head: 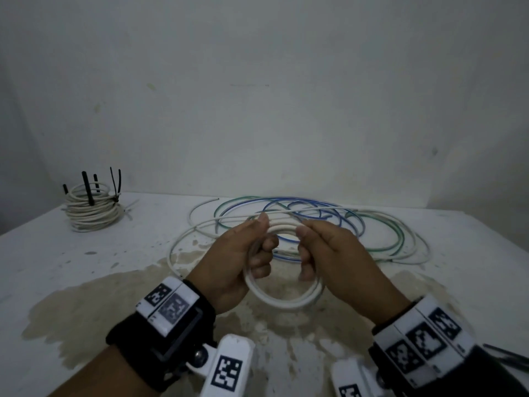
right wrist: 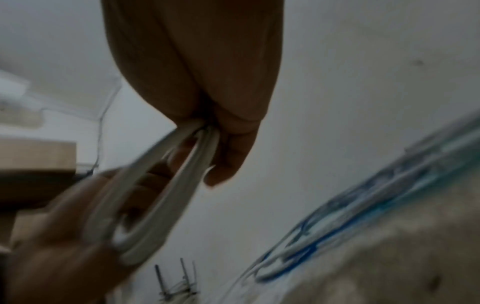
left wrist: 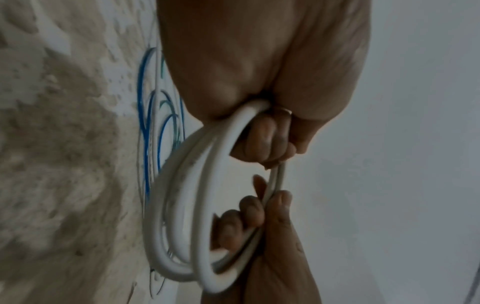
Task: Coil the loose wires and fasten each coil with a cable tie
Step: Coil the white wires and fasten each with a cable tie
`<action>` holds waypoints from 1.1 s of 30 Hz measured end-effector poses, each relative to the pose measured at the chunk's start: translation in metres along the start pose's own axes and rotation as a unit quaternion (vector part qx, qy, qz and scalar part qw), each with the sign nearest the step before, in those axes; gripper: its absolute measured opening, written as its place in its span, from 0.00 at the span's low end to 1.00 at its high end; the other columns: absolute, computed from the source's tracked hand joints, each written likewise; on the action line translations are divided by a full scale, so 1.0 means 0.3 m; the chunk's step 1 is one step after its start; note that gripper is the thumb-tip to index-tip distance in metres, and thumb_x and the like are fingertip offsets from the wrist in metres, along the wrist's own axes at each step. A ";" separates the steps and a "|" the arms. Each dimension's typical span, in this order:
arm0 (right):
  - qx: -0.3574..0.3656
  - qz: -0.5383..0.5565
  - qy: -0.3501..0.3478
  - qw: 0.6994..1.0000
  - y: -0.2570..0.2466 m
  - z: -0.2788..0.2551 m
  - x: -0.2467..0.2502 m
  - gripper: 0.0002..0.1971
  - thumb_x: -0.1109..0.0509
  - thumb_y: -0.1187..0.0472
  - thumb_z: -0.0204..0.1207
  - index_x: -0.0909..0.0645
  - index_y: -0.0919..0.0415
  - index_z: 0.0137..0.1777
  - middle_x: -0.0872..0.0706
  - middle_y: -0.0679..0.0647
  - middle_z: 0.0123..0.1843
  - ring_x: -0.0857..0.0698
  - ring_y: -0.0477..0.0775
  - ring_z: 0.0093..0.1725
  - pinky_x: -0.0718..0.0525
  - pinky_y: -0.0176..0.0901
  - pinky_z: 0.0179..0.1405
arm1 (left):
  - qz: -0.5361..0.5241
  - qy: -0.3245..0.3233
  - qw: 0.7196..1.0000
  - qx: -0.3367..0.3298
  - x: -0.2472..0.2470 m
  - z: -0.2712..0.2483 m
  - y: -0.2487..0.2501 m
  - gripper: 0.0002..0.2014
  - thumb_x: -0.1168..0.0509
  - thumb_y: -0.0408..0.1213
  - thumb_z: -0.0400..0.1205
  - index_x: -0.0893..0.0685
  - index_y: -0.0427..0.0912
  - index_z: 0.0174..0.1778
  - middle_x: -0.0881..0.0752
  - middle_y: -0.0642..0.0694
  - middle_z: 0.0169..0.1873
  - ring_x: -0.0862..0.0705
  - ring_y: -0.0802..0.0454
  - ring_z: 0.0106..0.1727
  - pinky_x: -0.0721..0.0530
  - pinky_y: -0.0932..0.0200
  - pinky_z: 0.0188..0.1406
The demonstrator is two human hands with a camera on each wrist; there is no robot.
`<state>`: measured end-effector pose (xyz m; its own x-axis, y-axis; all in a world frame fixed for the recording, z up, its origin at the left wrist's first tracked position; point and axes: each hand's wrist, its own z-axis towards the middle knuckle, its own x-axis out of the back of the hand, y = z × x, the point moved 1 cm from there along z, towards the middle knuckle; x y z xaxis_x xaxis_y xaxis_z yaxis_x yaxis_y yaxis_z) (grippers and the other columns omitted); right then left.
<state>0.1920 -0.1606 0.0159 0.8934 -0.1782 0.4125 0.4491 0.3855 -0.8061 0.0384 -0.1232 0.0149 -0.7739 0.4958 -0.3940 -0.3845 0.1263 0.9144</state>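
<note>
A small coil of thick white wire [head: 283, 300] hangs between both hands just above the table. My left hand [head: 264, 240] grips the coil's left side, fingers curled through the loops and thumb on top. On the coil's right side my right hand [head: 305, 249] grips it, and a white strand runs off from there toward the loose wires. The left wrist view shows the left hand [left wrist: 262, 139] above and the right fingers [left wrist: 249, 214] below, both wrapped around the coil [left wrist: 179, 205]. The right wrist view is blurred; the coil [right wrist: 158, 197] leaves the right hand [right wrist: 223, 148].
Loose blue, green and white wires [head: 329, 209] sprawl on the white table [head: 86, 267] behind the hands. A stack of tied white coils [head: 91, 210] with black cable ties sticking up stands at the back left. Dark cable ties [head: 509, 358] lie at the right edge.
</note>
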 end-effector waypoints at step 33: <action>-0.146 -0.004 0.093 0.985 0.108 -0.230 0.286 0.09 0.40 0.59 0.84 0.27 0.59 0.42 0.31 0.56 0.27 0.36 0.51 0.23 0.36 0.42 0.23 | 0.102 -0.126 0.981 0.104 -0.280 0.124 -0.233 0.11 0.41 0.38 0.85 0.18 0.37 0.42 0.20 0.44 0.29 0.27 0.55 0.23 0.22 0.62 0.24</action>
<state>0.2841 -0.2258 -0.0041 0.8649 -0.3542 0.3557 0.4166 0.1111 -0.9023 0.1490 -0.1416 -0.0124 -0.6643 0.7230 -0.1894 -0.1036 0.1619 0.9814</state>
